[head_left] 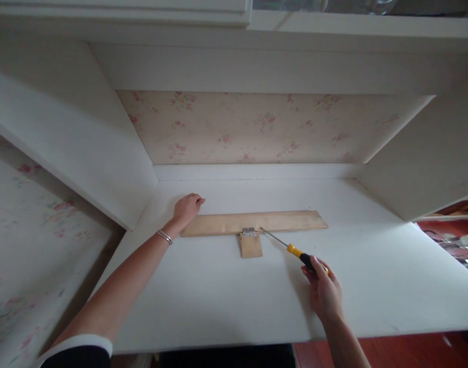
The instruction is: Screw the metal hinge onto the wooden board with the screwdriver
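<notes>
My right hand [326, 291] is closed around the handle of a yellow and black screwdriver [294, 250]. Its metal shaft slants up and left, with the tip at the lower edge of a long wooden strip [287, 220], just right of a small metal hinge [248, 231]. The hinge lies across the joint between the strip and a short wooden block [251, 247], which extends toward me. At the strip's left end is my left hand [188, 208], its fingers curled closed. Whatever those fingers hold, if anything, is hidden.
The wood lies on a white countertop [203, 296] between white side panels [84, 128] on the left and right. Flowered wallpaper [226, 128] covers the back. Overhead hangs a white cabinet [122, 13]. Glassware [467, 250] shows at the right edge, beyond the panel.
</notes>
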`<act>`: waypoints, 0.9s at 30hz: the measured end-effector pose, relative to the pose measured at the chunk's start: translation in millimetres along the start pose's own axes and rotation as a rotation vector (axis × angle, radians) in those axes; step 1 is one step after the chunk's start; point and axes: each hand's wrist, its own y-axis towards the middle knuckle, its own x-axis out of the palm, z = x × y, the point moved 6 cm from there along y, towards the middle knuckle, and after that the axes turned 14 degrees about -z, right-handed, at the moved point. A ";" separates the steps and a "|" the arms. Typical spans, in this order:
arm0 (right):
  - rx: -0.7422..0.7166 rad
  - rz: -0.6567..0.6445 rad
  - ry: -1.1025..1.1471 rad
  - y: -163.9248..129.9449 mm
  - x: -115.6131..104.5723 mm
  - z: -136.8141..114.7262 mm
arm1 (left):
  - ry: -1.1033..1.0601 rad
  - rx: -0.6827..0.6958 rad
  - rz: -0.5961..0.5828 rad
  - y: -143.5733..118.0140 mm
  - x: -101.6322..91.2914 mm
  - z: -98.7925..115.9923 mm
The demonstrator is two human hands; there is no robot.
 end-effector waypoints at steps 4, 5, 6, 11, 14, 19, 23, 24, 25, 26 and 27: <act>0.021 0.000 -0.008 0.5 -0.7 2.1 | 0.060 -0.219 0.064 -13.4 5.8 -68.5; 0.020 -0.002 -0.012 0.5 -0.9 2.1 | 0.067 -0.260 0.066 -16.7 8.3 -81.1; 0.016 -0.004 -0.015 0.5 -1.0 2.0 | 0.074 -0.292 0.069 -19.8 10.7 -91.5; 0.012 -0.001 -0.026 -0.8 -2.0 2.4 | 0.102 -0.363 0.048 -29.5 21.8 -118.6; 0.020 0.003 -0.035 -1.8 -1.6 2.2 | 0.112 -0.356 0.037 -31.4 25.8 -121.9; 0.006 -0.027 0.148 -2.0 3.1 -4.3 | 0.100 -0.373 0.040 -33.2 27.7 -122.4; 0.057 -0.036 0.393 -2.8 6.6 -11.2 | 0.046 -0.400 0.045 -36.3 24.0 -124.4; 0.071 -0.039 0.428 -3.5 8.2 -13.9 | 0.022 -0.406 0.059 -37.6 21.0 -124.6; 0.095 -0.048 0.450 -4.6 10.9 -16.3 | -0.006 -0.408 0.087 -39.5 16.7 -123.6; 0.127 -0.065 0.455 -6.0 15.0 -18.6 | -0.040 -0.402 0.129 -42.1 11.3 -121.1; 0.158 -0.088 0.441 -7.8 20.4 -20.9 | -0.082 -0.386 0.180 -45.7 5.2 -116.3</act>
